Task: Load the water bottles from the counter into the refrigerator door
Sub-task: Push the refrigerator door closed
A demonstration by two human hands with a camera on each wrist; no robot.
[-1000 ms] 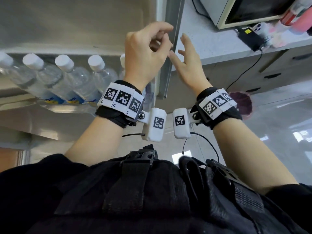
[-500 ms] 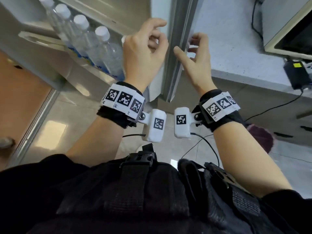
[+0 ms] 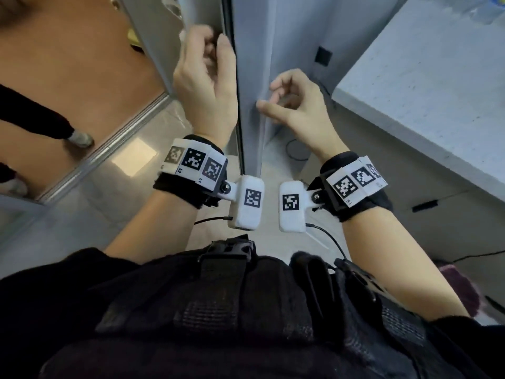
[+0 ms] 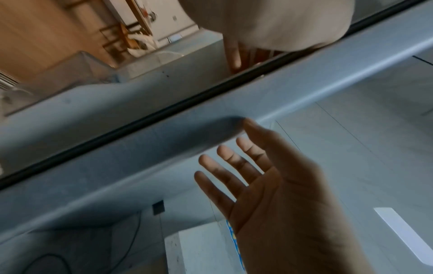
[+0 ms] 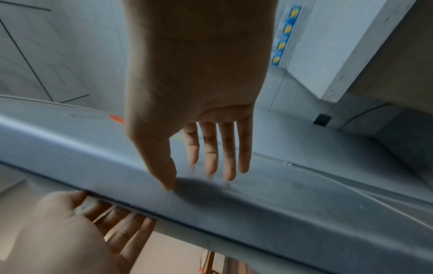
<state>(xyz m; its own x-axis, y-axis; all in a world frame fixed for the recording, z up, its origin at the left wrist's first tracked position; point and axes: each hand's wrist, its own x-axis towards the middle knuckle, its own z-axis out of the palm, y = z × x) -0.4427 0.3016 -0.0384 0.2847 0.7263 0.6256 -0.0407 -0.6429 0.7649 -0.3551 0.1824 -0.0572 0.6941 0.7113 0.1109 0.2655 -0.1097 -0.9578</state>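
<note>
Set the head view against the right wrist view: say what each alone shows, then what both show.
Head only: marker bands on both wrists, a black vest, someone's shoe. Right wrist only: both palms, an orange mark. Both: the left hand holding the refrigerator door by its edge, the right hand touching it, the counter.

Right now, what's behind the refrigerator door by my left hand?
The left hand, its fingers tucked behind the edge of the refrigerator door, tips covered. The right hand touches the front. The door's shelves and any bottles cannot be seen.
</note>
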